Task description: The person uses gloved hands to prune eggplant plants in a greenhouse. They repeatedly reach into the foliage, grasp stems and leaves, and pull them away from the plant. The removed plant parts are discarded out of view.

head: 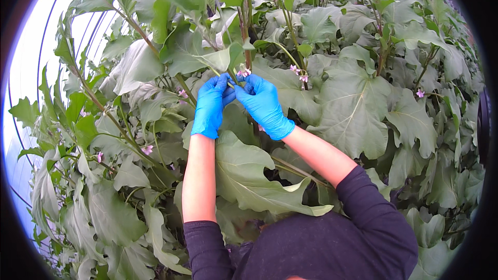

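Note:
My left hand (pixel 211 105) and my right hand (pixel 265 103), both in blue disposable gloves, meet in front of me among eggplant foliage. Between them runs a thin green eggplant stem (pixel 234 77), pinched by the fingertips of each hand. Which part each fingertip presses is partly hidden by the gloves. A pale purple eggplant flower (pixel 244 71) hangs just above the right fingers. Over the hands, a young leaf (pixel 218 60) spreads from the same shoot. Below my wrists lies a broad lobed leaf (pixel 249 175).
Dense eggplant plants surround me, with a large leaf (pixel 352 105) at right and more flowers (pixel 298 73) nearby. A thick branch (pixel 113 118) slants across the left. Beyond it curves the greenhouse's film wall (pixel 58 19) with dark ribs. A thin pale string (pixel 225 19) hangs above the hands.

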Tool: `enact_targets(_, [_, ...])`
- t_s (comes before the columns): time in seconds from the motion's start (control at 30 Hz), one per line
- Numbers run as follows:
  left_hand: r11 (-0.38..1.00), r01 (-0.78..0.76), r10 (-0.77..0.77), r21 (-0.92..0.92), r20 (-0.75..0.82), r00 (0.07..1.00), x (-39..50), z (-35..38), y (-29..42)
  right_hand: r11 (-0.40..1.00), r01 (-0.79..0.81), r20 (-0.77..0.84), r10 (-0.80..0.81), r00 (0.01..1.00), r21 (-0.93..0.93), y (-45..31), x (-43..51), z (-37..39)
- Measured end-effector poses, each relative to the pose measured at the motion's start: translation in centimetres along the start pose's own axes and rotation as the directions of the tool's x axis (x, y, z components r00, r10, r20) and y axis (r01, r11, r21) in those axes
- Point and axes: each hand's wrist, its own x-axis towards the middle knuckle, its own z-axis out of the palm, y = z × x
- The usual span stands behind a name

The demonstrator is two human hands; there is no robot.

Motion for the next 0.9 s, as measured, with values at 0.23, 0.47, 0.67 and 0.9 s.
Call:
enact_targets(0.23, [0.998, 0.064, -0.062, 0.002, 0.274, 0.96, -0.9, -0.4, 1.4, 0.837, 0.539, 0.087, -0.533, 0.842, -0.089, 1.0, 0.1, -1.2])
enact_targets(0.47, [0.993, 0.087, -0.061, -0.078, 0.29, 0.955, 0.4, -1.9, -0.8, 0.087, 0.919, 0.543, -0.784, 0.301, -0.385, 1.2, 2.4, -4.4])
enact_targets(0.67, [0.993, 0.094, -0.067, -0.068, 0.325, 0.943, 0.5, -1.4, -0.5, -0.012, 0.961, 0.685, -0.704, 0.187, -0.276, 0.4, 4.2, -5.7])
enact_targets(0.9, [0.991, 0.12, -0.108, -0.054, 0.184, 0.977, 0.7, -0.7, -0.5, 0.091, 0.99, 0.785, -0.603, 0.138, -0.104, 0.3, 5.3, -6.3])
